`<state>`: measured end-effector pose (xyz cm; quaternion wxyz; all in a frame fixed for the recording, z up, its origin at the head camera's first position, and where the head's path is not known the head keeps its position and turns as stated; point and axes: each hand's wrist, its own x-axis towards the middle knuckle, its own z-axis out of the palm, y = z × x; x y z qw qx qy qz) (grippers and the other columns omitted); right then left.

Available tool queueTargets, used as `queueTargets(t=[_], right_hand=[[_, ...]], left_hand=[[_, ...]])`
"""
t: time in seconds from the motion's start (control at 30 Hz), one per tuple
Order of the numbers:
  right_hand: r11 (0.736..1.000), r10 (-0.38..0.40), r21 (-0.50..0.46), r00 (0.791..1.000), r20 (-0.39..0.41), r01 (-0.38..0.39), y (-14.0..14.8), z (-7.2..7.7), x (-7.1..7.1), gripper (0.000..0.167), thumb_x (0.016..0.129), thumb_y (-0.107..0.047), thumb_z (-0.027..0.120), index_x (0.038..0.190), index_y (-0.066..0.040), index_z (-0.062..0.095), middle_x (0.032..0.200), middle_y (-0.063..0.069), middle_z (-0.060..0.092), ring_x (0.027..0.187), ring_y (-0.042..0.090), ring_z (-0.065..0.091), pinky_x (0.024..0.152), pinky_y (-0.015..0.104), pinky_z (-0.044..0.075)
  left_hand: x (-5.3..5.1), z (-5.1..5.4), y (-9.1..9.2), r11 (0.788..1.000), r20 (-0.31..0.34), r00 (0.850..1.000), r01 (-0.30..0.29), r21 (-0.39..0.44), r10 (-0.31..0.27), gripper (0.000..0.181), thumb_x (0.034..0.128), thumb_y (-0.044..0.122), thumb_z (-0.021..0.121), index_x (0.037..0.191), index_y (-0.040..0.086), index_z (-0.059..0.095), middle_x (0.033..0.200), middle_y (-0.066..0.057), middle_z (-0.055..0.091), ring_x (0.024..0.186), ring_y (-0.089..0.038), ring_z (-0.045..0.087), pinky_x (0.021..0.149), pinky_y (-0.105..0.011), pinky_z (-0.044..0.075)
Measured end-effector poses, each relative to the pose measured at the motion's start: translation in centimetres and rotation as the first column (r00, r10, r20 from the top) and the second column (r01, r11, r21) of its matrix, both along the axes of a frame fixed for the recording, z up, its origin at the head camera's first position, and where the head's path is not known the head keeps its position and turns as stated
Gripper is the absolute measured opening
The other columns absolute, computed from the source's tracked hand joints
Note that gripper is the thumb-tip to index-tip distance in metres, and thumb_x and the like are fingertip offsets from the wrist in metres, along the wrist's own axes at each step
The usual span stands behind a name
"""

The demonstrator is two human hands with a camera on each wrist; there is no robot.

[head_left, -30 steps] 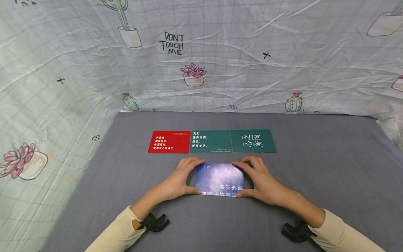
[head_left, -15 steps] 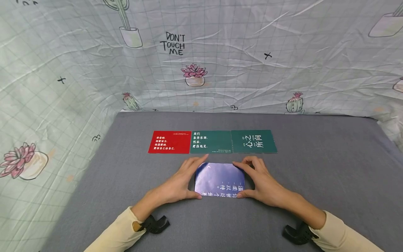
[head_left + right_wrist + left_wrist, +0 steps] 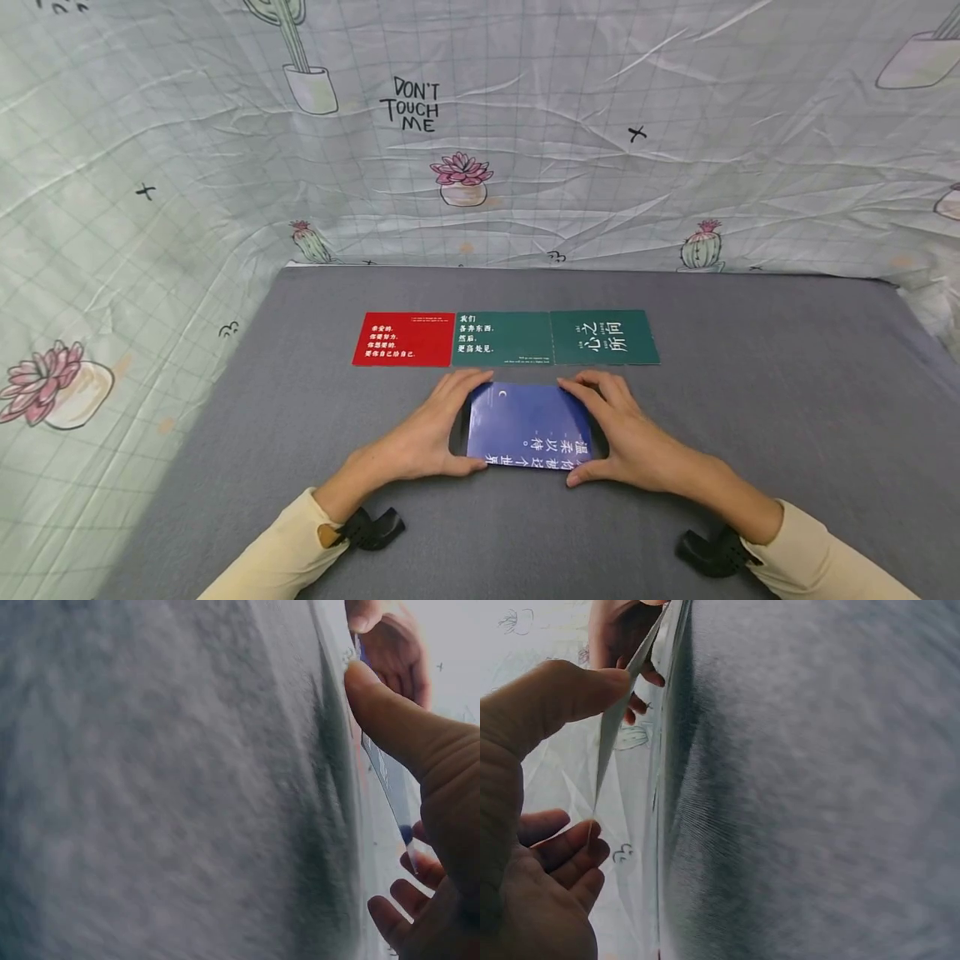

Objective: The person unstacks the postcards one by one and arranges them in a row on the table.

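A blue-purple card [image 3: 525, 421] with white lettering and a small moon is held just above the grey tabletop. My left hand [image 3: 431, 433] grips its left end, thumb at the near edge and fingertips at the far corner. In the left wrist view the card [image 3: 615, 724] stands edge-on between thumb and fingers. My right hand [image 3: 630, 437] spans the right end the same way. The right wrist view has the thumb at one edge of the card [image 3: 386, 776] and a fingertip at the other. The card's outer ends lie between the curved hands.
Beyond the hands, a red card [image 3: 405, 339], a green card [image 3: 517, 337] and another green card [image 3: 605, 337] lie flat in a row, edges meeting. Grey cloth [image 3: 480, 542] covers the table. A white curtain [image 3: 540, 167] printed with cacti hangs behind and at the left.
The blue card has tipped and risen a little, shifting slightly right; its glare has faded. My left fingers first slid off the far corner, then came back. The row of cards is unmoved.
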<state>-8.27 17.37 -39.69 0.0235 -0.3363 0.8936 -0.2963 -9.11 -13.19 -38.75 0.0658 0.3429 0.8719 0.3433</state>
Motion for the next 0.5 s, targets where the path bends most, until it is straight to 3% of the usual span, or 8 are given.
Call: queueTargets(t=[0.23, 0.5], right_hand=[[0.998, 0.023, 0.061, 0.996, -0.084, -0.018, 0.5, 1.1, -0.1, 0.110, 0.063, -0.050, 0.086, 0.147, -0.004, 0.032, 0.140, 0.012, 0.032, 0.129, 0.027, 0.028, 0.098, 0.049, 0.039], [1.000, 0.020, 0.015, 0.995, -0.094, -0.019, 1.5, 1.8, -0.4, 0.104, 0.066, -0.044, 0.086, 0.147, -0.003, 0.034, 0.141, 0.012, 0.033, 0.130, 0.027, 0.030, 0.095, 0.049, 0.042]], left_hand=[[-0.1, 0.9, 0.5, 1.000, -0.004, 1.000, 0.004, 0.004, -0.004, 0.096, 0.0671, 0.024, 0.085, 0.145, 0.008, 0.031, 0.143, -0.002, 0.032, 0.130, -0.016, 0.028, 0.093, -0.039, 0.048], [-0.4, 0.7, 1.3, 0.998, -0.032, 0.999, -0.007, -0.068, 0.005, 0.103, 0.0666, 0.033, 0.087, 0.148, 0.009, 0.028, 0.143, -0.003, 0.030, 0.130, -0.015, 0.026, 0.099, -0.037, 0.043]])
